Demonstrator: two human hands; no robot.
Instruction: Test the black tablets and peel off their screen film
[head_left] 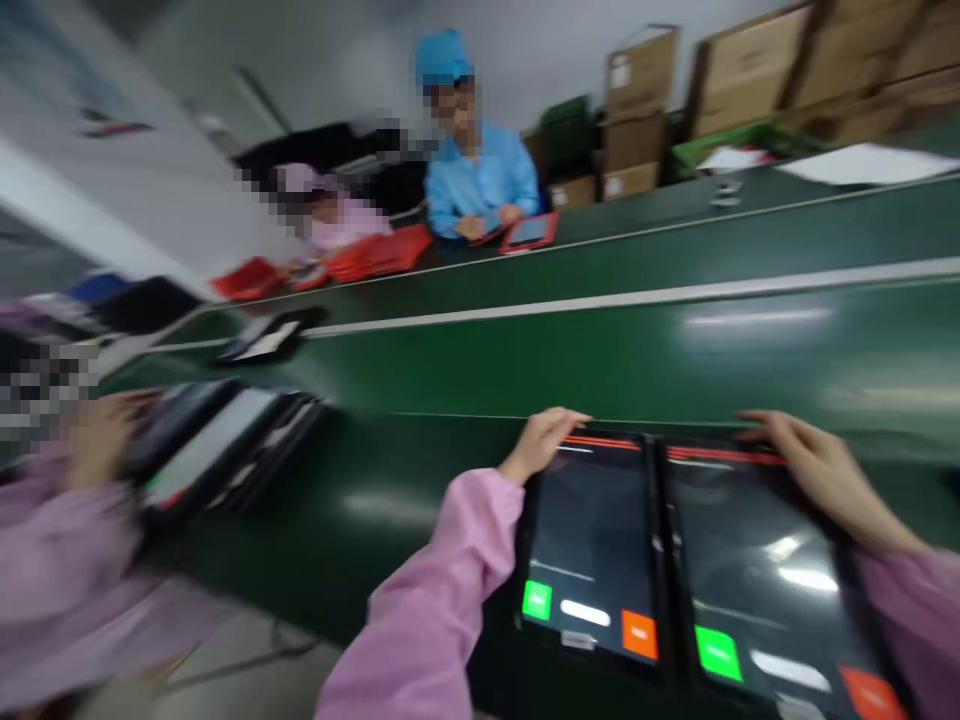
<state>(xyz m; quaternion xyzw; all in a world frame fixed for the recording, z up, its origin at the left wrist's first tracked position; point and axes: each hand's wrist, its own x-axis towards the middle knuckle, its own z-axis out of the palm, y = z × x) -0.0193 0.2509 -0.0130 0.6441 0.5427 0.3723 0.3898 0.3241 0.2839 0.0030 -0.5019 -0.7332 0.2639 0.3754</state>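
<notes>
Two dark tablets lie side by side on the green bench in front of me. On both lit screens there are red lines at the top, and a green block and an orange block at the bottom. My left hand (546,442) grips the upper left corner of the left tablet (589,530), its fingers bent over the top edge. At the upper right of the right tablet (757,560), my right hand (814,470) rests with its fingers stretched along the top edge. Its thumb is hidden.
At left, a co-worker's hand (101,440), blurred, touches a row of leaning tablets (217,445). Another dark device (266,335) lies beyond. Across the green belt (525,350), a person in blue (480,170) handles a red-framed tablet (529,232). Cardboard boxes (637,110) stand behind.
</notes>
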